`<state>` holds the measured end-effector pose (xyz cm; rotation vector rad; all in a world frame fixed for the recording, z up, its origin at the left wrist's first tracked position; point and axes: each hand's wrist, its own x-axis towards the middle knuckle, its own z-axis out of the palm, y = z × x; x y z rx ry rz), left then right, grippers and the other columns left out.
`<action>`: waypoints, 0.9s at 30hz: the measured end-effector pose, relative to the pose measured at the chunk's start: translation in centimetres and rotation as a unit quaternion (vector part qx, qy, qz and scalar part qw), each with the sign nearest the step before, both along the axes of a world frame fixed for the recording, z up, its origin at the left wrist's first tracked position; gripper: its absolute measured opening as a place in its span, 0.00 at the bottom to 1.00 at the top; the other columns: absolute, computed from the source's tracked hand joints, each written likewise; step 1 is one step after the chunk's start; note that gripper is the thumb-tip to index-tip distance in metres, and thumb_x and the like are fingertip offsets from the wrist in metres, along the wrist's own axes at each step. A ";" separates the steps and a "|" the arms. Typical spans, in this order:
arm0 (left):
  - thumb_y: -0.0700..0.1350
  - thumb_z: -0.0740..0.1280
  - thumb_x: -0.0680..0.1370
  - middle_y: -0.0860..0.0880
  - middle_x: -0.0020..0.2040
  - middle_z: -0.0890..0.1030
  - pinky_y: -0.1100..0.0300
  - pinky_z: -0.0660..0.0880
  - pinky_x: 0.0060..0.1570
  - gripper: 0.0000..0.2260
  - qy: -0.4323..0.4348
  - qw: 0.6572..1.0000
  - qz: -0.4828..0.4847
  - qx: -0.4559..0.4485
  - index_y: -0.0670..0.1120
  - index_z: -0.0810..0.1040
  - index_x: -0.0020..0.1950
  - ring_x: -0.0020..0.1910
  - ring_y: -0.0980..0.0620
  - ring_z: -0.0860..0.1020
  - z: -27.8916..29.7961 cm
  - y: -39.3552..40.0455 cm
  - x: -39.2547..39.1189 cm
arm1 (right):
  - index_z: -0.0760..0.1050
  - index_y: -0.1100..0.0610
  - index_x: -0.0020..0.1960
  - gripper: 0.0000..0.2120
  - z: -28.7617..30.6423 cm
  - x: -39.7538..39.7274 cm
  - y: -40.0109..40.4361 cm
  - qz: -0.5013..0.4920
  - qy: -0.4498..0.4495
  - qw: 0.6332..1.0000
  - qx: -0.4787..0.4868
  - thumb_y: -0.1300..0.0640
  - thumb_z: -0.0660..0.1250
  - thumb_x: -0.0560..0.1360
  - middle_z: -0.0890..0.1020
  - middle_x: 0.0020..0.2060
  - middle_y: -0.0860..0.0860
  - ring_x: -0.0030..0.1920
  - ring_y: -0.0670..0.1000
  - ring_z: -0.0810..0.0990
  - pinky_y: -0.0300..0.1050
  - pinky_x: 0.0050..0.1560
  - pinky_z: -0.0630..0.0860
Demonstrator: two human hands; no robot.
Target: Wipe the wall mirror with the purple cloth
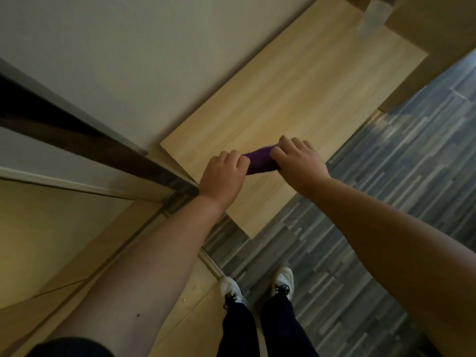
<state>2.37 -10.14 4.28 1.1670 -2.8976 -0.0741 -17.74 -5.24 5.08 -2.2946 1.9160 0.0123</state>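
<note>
A purple cloth [260, 161], bunched into a short roll, lies on a light wooden shelf top [296, 94]. My left hand [222, 177] grips its left end and my right hand [300, 161] grips its right end, so only the middle of the cloth shows between them. The wall mirror [51, 220] runs along the left side of the view, with a metal frame edge [108, 146]; it reflects a wood-toned surface and a pale wall.
A pale wall [128, 60] rises behind the shelf. Grey striped flooring [373, 215] spreads to the right and below. My two feet in white shoes [257, 287] stand near a metal floor strip [211, 264]. A translucent object [373, 14] sits at the shelf's far end.
</note>
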 end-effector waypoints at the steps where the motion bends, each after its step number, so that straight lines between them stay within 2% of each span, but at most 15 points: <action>1: 0.38 0.68 0.73 0.43 0.45 0.77 0.53 0.72 0.37 0.06 0.007 1.000 0.010 -0.009 0.42 0.74 0.49 0.41 0.44 0.75 -1.0 0.0 -0.1 | 0.71 0.56 0.60 0.16 -0.8 0.2 0.1 -0.009 0.001 1.000 -0.013 0.59 0.71 0.74 0.77 0.56 0.57 0.54 0.57 0.77 0.54 0.57 0.75; 4: 0.38 0.68 0.74 0.43 0.50 0.77 0.51 0.75 0.42 0.08 -0.038 0.999 0.014 0.026 0.43 0.74 0.52 0.46 0.43 0.75 -5.1 1.5 0.6 | 0.70 0.56 0.62 0.18 -4.4 1.5 1.8 0.018 0.011 0.997 0.074 0.58 0.70 0.74 0.76 0.60 0.56 0.60 0.57 0.76 0.54 0.64 0.71; 6: 0.41 0.68 0.77 0.42 0.60 0.76 0.49 0.75 0.55 0.12 -0.079 0.993 0.006 0.089 0.43 0.73 0.60 0.59 0.42 0.74 -8.2 3.8 2.3 | 0.71 0.56 0.65 0.20 -6.9 2.3 4.1 0.054 0.018 0.989 0.139 0.52 0.69 0.76 0.75 0.62 0.56 0.63 0.57 0.75 0.53 0.67 0.69; 8: 0.51 0.66 0.79 0.40 0.75 0.66 0.44 0.67 0.68 0.25 -0.092 0.983 0.029 0.158 0.41 0.67 0.73 0.74 0.40 0.64 -10.0 5.9 3.9 | 0.71 0.59 0.69 0.27 -9.2 2.5 6.4 0.032 0.015 0.984 0.176 0.42 0.64 0.78 0.74 0.67 0.58 0.67 0.60 0.73 0.57 0.71 0.68; 9: 0.58 0.62 0.80 0.41 0.80 0.54 0.42 0.59 0.72 0.34 -0.123 0.975 0.033 0.180 0.41 0.56 0.79 0.78 0.41 0.53 -10.4 6.7 4.4 | 0.68 0.60 0.73 0.33 -9.9 2.5 7.4 0.020 0.030 0.981 0.190 0.38 0.59 0.78 0.70 0.72 0.59 0.72 0.62 0.69 0.59 0.74 0.64; 10: 0.62 0.56 0.81 0.43 0.80 0.41 0.41 0.51 0.75 0.38 -0.159 0.966 0.034 0.200 0.42 0.44 0.80 0.79 0.43 0.43 -10.6 7.3 4.7 | 0.62 0.60 0.77 0.36 -10.5 2.5 8.2 0.014 0.044 0.979 0.199 0.35 0.53 0.80 0.63 0.76 0.60 0.76 0.61 0.62 0.61 0.76 0.57; 11: 0.65 0.51 0.81 0.45 0.77 0.33 0.41 0.44 0.76 0.38 -0.186 0.960 0.034 0.208 0.44 0.35 0.78 0.77 0.44 0.35 -10.8 7.6 4.8 | 0.53 0.59 0.79 0.38 -10.9 2.5 8.9 0.015 0.059 0.979 0.196 0.33 0.46 0.80 0.54 0.79 0.59 0.79 0.60 0.52 0.61 0.78 0.48; 12: 0.66 0.47 0.81 0.45 0.76 0.29 0.41 0.41 0.76 0.38 -0.197 0.958 0.034 0.206 0.44 0.31 0.76 0.76 0.45 0.32 -10.7 7.8 4.7 | 0.45 0.58 0.79 0.39 -11.3 2.5 9.3 0.022 0.067 0.979 0.189 0.32 0.42 0.79 0.46 0.79 0.59 0.79 0.59 0.44 0.60 0.77 0.40; 14: 0.66 0.45 0.81 0.45 0.75 0.28 0.40 0.39 0.75 0.38 -0.216 0.953 0.034 0.207 0.44 0.30 0.76 0.76 0.44 0.30 -10.2 7.6 4.3 | 0.34 0.57 0.77 0.38 -11.1 2.8 9.3 0.027 0.081 0.976 0.202 0.32 0.37 0.79 0.35 0.76 0.58 0.76 0.58 0.32 0.60 0.73 0.30; 17: 0.66 0.44 0.82 0.45 0.77 0.29 0.39 0.38 0.75 0.37 -0.242 0.945 0.034 0.218 0.44 0.31 0.77 0.76 0.44 0.30 -9.4 7.3 4.1 | 0.30 0.56 0.76 0.39 -10.0 3.1 8.9 0.021 0.092 0.971 0.220 0.31 0.40 0.79 0.31 0.75 0.57 0.74 0.56 0.28 0.61 0.72 0.27; 20: 0.64 0.45 0.82 0.45 0.78 0.33 0.39 0.39 0.75 0.35 -0.238 0.947 0.039 0.214 0.44 0.34 0.78 0.77 0.45 0.32 -7.8 7.5 3.8 | 0.34 0.56 0.79 0.39 -8.4 3.3 8.4 0.019 0.091 0.964 0.247 0.32 0.42 0.80 0.34 0.77 0.56 0.77 0.57 0.32 0.62 0.73 0.30; 23: 0.62 0.47 0.83 0.46 0.80 0.38 0.42 0.42 0.77 0.33 -0.198 0.952 0.078 0.222 0.44 0.40 0.80 0.78 0.47 0.37 -5.2 7.6 3.4 | 0.43 0.56 0.81 0.35 -5.2 3.6 7.4 0.020 0.058 0.970 0.235 0.36 0.46 0.82 0.42 0.80 0.56 0.80 0.57 0.41 0.61 0.77 0.39; 25: 0.58 0.50 0.84 0.47 0.81 0.49 0.45 0.50 0.77 0.29 -0.158 0.951 0.112 0.241 0.44 0.49 0.81 0.79 0.46 0.47 -2.9 8.2 3.3 | 0.56 0.55 0.78 0.29 -2.9 4.0 6.5 0.006 0.017 0.969 0.247 0.40 0.50 0.83 0.59 0.78 0.54 0.78 0.57 0.59 0.58 0.77 0.57; 26: 0.56 0.51 0.85 0.47 0.78 0.59 0.47 0.59 0.74 0.25 -0.144 0.945 0.120 0.269 0.44 0.58 0.79 0.77 0.45 0.58 -1.8 8.9 3.4 | 0.66 0.55 0.72 0.24 -2.0 4.0 6.3 0.000 -0.009 0.961 0.277 0.41 0.53 0.83 0.71 0.71 0.54 0.70 0.56 0.71 0.55 0.70 0.68; 27: 0.53 0.53 0.85 0.45 0.72 0.70 0.49 0.68 0.66 0.21 -0.148 0.932 0.129 0.303 0.45 0.68 0.73 0.70 0.45 0.69 -0.9 9.2 3.6 | 0.72 0.54 0.63 0.18 -0.8 4.2 6.1 -0.006 -0.017 0.945 0.328 0.42 0.55 0.83 0.78 0.61 0.53 0.59 0.54 0.78 0.51 0.62 0.75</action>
